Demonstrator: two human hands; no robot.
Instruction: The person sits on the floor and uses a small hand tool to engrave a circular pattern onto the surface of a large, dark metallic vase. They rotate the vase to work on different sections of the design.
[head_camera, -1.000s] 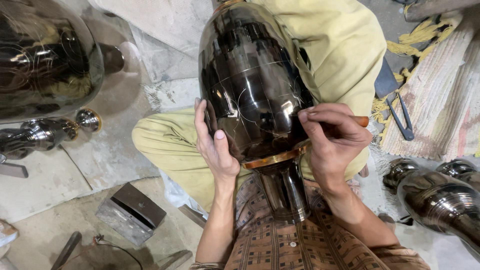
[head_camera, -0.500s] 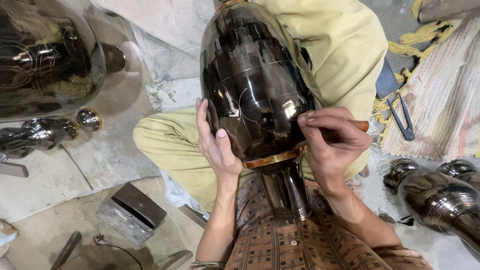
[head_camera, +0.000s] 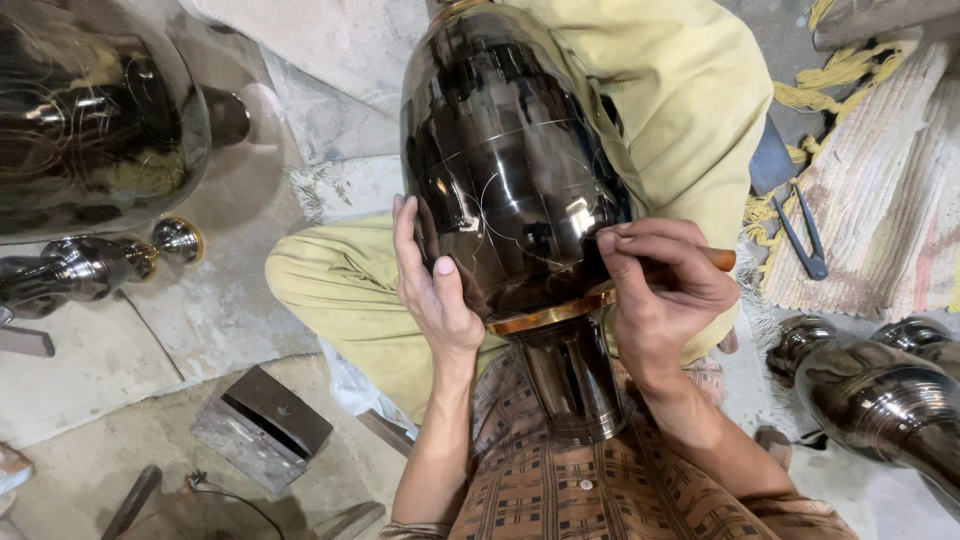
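Dark polished metal fills the scene. At the far left, on the concrete floor (head_camera: 120, 360), a large dark vessel (head_camera: 90, 120) lies on its side, with a smaller shiny piece with a brass knob (head_camera: 95, 265) just below it. Nearer the person, a grey metal block (head_camera: 262, 428) sits on the floor beside the knee.

In the middle, the dark vase (head_camera: 510, 170) lies across the person's lap on the yellow trousers (head_camera: 680, 110), its narrow neck pointing toward the chest and a brass band (head_camera: 545, 312) ringing the shoulder. Fine scratched lines curve over its surface.

The left hand (head_camera: 430, 285) lies flat and open against the vase's left flank, palm to metal, bracing rather than clasping. The right hand (head_camera: 665, 290) has a narrow pinch grip closed on a wooden-handled tool (head_camera: 722, 259), whose tip meets the vase just above the brass band; the tip itself is hidden by the fingers.

The surface is rounded and slick, so I judge the tool tip could skate off its line and score a stray mark. With only an open palm steadying it, the vase could also roll in the lap under the tool's push.

To the right, metal shears (head_camera: 800, 235) lie on a striped rug (head_camera: 880, 190), and another shiny vessel (head_camera: 890, 400) rests lower right.
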